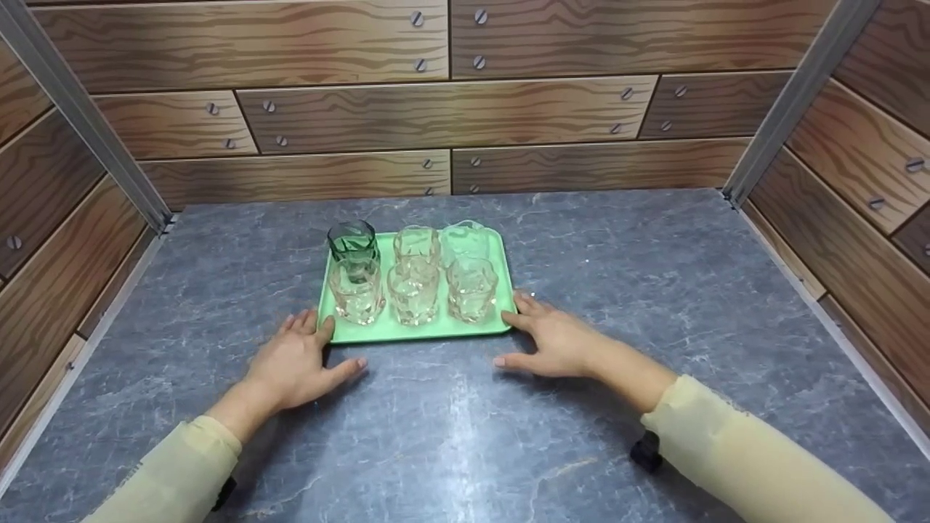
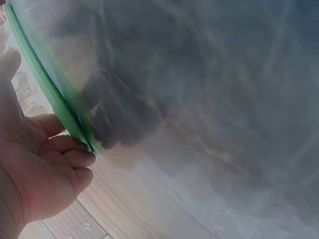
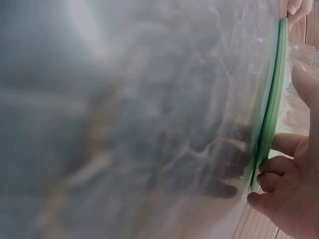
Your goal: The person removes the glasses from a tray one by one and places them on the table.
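Note:
A light green tray (image 1: 421,332) lies on the table and carries several faceted drinking glasses in two rows. At its back left stands a dark green glass (image 1: 354,243); the others, such as the front middle glass (image 1: 414,290), are clear. My left hand (image 1: 290,359) touches the tray's front left corner, its index finger over the rim and its thumb held apart. At the front right corner, my right hand (image 1: 559,338) touches the rim with its fingers, thumb also away from the tray. Both wrist views show fingertips along the green rim (image 2: 55,94).
The grey marbled tabletop (image 1: 450,428) reflects light in front of the tray. Wood-pattern panels (image 1: 436,116) with metal corner posts (image 1: 799,102) enclose the back and both sides.

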The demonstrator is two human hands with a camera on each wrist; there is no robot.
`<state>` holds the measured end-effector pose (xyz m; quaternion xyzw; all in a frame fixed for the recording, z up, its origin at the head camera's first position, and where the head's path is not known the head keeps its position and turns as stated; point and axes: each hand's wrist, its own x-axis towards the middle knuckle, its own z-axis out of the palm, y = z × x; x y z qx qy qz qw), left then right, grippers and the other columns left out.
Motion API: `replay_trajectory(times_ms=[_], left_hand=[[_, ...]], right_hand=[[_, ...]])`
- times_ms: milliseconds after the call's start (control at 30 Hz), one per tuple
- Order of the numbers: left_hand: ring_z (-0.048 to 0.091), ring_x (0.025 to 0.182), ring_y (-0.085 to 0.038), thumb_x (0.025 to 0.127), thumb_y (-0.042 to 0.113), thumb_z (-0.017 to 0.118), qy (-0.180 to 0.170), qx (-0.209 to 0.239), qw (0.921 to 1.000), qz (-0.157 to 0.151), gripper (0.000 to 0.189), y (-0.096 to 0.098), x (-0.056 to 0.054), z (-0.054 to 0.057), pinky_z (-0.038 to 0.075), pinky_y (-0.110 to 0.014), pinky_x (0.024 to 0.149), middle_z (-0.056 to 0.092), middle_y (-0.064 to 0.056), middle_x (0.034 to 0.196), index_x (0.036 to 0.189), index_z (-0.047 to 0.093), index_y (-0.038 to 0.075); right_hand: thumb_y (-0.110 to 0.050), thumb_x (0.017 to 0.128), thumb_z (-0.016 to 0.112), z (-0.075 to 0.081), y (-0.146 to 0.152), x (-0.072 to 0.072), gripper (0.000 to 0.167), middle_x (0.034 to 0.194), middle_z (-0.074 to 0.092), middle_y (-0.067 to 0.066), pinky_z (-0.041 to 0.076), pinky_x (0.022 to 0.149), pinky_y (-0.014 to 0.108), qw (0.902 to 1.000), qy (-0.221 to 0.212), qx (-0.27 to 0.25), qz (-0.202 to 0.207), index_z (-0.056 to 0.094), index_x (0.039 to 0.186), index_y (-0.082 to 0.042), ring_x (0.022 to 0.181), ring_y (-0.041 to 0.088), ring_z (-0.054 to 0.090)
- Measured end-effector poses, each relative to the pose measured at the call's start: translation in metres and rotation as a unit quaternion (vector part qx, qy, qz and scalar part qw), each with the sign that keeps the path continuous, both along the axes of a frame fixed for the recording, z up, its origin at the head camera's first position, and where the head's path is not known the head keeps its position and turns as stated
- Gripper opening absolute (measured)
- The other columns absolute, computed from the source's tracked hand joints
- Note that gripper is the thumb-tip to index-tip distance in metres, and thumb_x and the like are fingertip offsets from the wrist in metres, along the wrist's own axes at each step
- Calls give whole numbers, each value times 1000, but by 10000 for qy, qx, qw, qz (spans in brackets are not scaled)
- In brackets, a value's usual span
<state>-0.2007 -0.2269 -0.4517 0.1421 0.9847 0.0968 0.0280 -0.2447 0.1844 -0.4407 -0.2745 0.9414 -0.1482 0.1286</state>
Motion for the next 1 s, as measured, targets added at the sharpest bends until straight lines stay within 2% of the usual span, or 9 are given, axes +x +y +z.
replay_trajectory(times_ms=[500,800,1000], left_hand=[[36,149,-55,96,78,53,185,64,9997,-153,105,13,26,-2,24,-61,126,36,-43,156,154,47,-10],[38,147,-56,96,78,52,278,40,9991,-308,104,18,40,-1,26,-62,125,39,-43,155,152,50,-10],[40,146,-56,95,80,52,355,-14,9986,-385,105,23,51,-1,28,-62,125,41,-43,154,152,51,-9]], right_hand=[[-76,94,61,-2,19,26,98,172,20,22,25,125,64,9998,65,-86,173,43,163,-9,159,42,21],[-78,93,60,-2,30,43,99,172,23,22,28,120,71,9997,105,-92,204,45,162,-9,158,43,24],[-78,93,59,-2,38,54,98,171,24,23,29,120,70,9994,179,-137,261,45,162,-9,157,44,26]])
